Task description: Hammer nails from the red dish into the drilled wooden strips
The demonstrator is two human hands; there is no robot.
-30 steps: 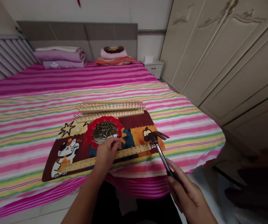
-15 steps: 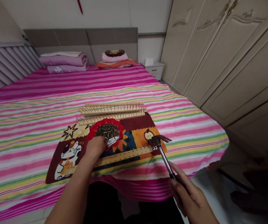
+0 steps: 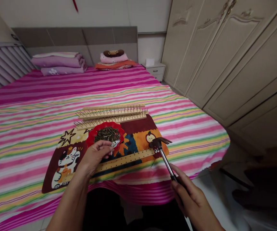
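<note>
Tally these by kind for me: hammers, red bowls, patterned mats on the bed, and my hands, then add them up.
Hammer: 1
Red bowl: 1
Patterned mat: 1
Hands: 2, left hand and right hand
Total: 5

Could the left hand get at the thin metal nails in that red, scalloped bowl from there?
Probably yes: the left hand is at the near edge of the red, scalloped bowl, and most of the thin metal nails lie uncovered.
</note>
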